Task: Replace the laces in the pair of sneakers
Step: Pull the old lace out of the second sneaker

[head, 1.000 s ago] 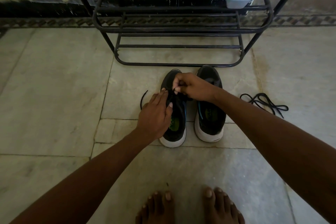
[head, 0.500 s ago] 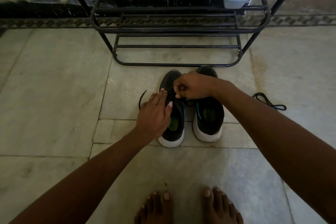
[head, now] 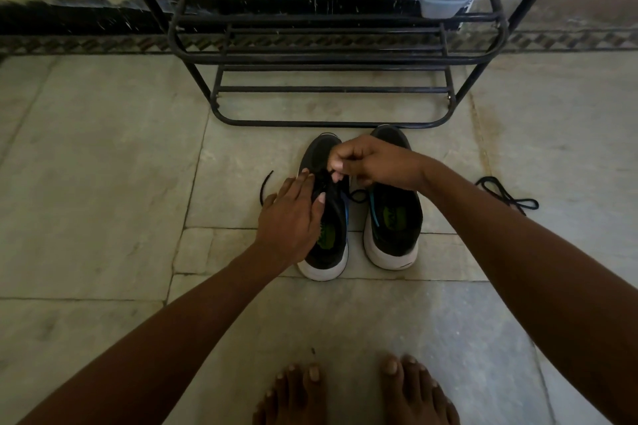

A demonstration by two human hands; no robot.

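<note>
- Black lace [head: 357,196] runs through the left sneaker [head: 328,217], which stands on the stone floor [head: 103,183] just before the shoe rack [head: 328,55]; a loop sags between the pair.
- Right hand [head: 369,160] pinches that lace over the eyelets; a hard tug could pull it back out.
- Left hand [head: 293,217], fingers flat, presses the sneaker's side; if it slips, the shoe may skid.
- Spare lace [head: 507,195] by the right sneaker [head: 393,214] could tangle.

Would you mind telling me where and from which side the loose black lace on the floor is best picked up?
Pinch the loose lace at its bunched loops, coming from above with the right hand. It lies flat on the floor right of the sneakers, with nothing on it, so only a top pinch gets hold.
</note>
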